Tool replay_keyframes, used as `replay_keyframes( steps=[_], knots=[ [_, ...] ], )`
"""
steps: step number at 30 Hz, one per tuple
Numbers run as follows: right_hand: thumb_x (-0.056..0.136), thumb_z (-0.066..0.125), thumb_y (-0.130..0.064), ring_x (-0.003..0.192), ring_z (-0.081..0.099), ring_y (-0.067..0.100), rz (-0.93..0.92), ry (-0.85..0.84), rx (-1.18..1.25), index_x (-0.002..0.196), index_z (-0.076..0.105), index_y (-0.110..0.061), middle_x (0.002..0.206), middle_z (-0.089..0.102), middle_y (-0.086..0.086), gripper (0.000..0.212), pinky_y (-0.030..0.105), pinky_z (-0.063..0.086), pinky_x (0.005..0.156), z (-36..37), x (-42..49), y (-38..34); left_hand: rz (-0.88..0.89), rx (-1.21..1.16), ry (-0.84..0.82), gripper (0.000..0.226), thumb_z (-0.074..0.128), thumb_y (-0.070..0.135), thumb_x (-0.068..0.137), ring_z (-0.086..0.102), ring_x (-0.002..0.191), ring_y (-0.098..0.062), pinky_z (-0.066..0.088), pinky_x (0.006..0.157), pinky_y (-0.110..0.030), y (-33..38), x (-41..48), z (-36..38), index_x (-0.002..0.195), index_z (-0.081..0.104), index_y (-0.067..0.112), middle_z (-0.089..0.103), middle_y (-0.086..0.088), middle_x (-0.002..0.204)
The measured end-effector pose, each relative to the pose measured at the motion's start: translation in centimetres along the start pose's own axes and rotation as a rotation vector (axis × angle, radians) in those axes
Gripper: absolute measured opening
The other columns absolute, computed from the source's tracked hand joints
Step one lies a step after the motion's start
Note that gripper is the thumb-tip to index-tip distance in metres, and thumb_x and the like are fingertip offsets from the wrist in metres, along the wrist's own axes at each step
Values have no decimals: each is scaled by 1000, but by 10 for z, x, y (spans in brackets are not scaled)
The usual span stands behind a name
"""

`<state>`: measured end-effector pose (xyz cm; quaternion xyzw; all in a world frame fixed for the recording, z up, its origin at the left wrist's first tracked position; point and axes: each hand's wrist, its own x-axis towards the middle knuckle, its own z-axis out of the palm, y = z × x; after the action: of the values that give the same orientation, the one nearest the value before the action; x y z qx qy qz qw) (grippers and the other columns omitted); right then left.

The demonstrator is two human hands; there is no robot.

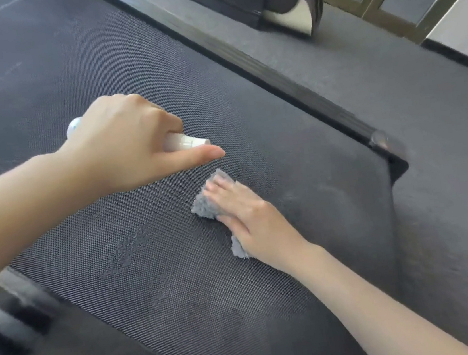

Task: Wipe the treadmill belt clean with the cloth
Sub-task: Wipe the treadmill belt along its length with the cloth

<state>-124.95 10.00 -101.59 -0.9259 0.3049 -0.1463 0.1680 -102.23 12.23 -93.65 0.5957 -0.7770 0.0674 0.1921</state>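
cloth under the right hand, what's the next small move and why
Probably slide the cloth leftward across the belt to the wet-looking patch: the right hand presses it flat, and the left hand holds the spray bottle above the belt.

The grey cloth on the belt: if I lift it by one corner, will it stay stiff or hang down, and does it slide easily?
Probably floppy: the cloth bunches in soft folds beside the right hand pressing it. Likely light, as its fluffy pile looks thin. It may drag rather than glide: the belt is coarsely textured.
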Motion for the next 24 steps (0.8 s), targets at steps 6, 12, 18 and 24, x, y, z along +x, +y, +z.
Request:
replay_keyframes(
  steps=[6,12,18,24],
  knots=[
    [95,41,-19,141,23,11,-128,-57,-44,137,43,-8,147,39,3,43,32,17,118,21,-45,-58,4,-23,-6,86,10,93,70,46,48,-28,48,51,-41,7,-19,-7,49,38,15,46,-1,47],
    [98,39,-18,140,28,14,-191,-64,-28,134,48,-7,142,46,4,39,37,23,115,29,-81,-84,18,-55,-4,86,7,93,67,47,50,-28,46,52,-37,21,-31,-14,48,39,15,47,-1,46],
    [97,38,-18,142,22,11,-141,-89,-91,138,43,-9,147,39,1,41,36,23,115,25,-99,-89,75,-86,16,83,7,93,66,46,50,-30,33,51,-30,35,-37,-13,47,34,17,47,-1,47],
    [97,38,-20,142,18,9,-46,-64,-119,140,40,-10,149,36,0,44,33,19,117,23,-105,-87,88,-123,24,82,10,92,67,47,52,-30,30,52,-30,44,-40,-12,47,34,16,48,-2,48]
  ],
)
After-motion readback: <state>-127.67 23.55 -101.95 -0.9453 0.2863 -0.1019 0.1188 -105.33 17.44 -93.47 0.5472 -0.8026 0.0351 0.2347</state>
